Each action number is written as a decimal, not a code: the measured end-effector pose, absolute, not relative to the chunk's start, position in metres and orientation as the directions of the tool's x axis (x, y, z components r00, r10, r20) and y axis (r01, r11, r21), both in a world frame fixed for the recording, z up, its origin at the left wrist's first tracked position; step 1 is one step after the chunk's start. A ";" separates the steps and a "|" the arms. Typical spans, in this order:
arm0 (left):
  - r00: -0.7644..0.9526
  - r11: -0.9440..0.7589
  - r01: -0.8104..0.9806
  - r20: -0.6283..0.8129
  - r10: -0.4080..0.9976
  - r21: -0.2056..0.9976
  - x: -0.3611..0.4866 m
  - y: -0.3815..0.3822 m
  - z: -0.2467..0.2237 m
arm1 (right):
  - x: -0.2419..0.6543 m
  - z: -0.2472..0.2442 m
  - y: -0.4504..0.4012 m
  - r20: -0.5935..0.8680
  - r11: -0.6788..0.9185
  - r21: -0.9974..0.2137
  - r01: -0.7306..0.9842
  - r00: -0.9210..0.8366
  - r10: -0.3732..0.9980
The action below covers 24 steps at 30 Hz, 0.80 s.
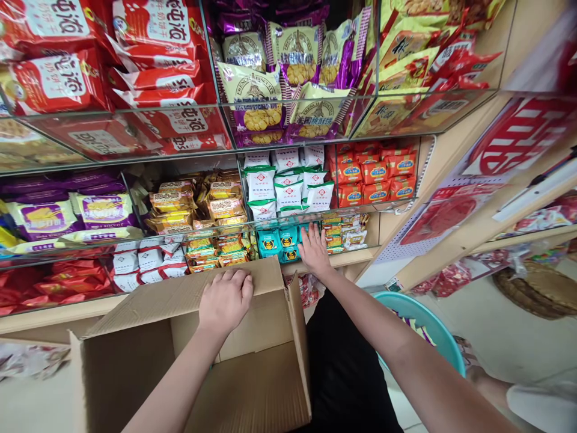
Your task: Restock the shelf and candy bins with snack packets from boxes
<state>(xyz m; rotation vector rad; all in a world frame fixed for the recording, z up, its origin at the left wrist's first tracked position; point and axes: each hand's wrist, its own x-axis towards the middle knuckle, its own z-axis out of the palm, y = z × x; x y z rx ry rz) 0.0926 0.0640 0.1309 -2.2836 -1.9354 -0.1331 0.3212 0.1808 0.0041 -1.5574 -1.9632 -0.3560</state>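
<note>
My left hand [226,299] grips the far flap of an open cardboard box [252,391], its fingers bent over the flap's top edge. Most of the box's inside is bare brown card, though my forearm hides part of it. On a low shelf, teal snack packets [269,242] sit in a compartment. My right hand [314,249] reaches to their right side, fingers stretched out and laid against them. Small yellow-and-orange packets [333,236] are just right of that hand. White-and-green packets [288,191] stand on the shelf above.
Clear shelf dividers separate red biscuit bags [58,81], French biscuit bags [255,96] and orange packets [376,173]. On the floor to the right, a teal basin [444,328] holds some small packets. Another person's arm [489,385] shows at the lower right.
</note>
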 end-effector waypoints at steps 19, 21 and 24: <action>0.165 -0.158 0.986 0.161 0.973 -0.059 0.093 0.063 0.132 | 0.347 0.013 0.191 0.631 0.340 -0.085 0.937 -0.213 0.746; 0.168 -0.162 0.986 0.157 0.973 -0.045 0.093 0.064 0.132 | 0.349 0.013 0.189 0.629 0.358 -0.093 0.929 -0.224 0.744; 0.162 -0.160 0.987 0.155 0.975 -0.029 0.093 0.063 0.133 | 0.346 0.016 0.182 0.638 0.343 -0.096 0.934 -0.207 0.742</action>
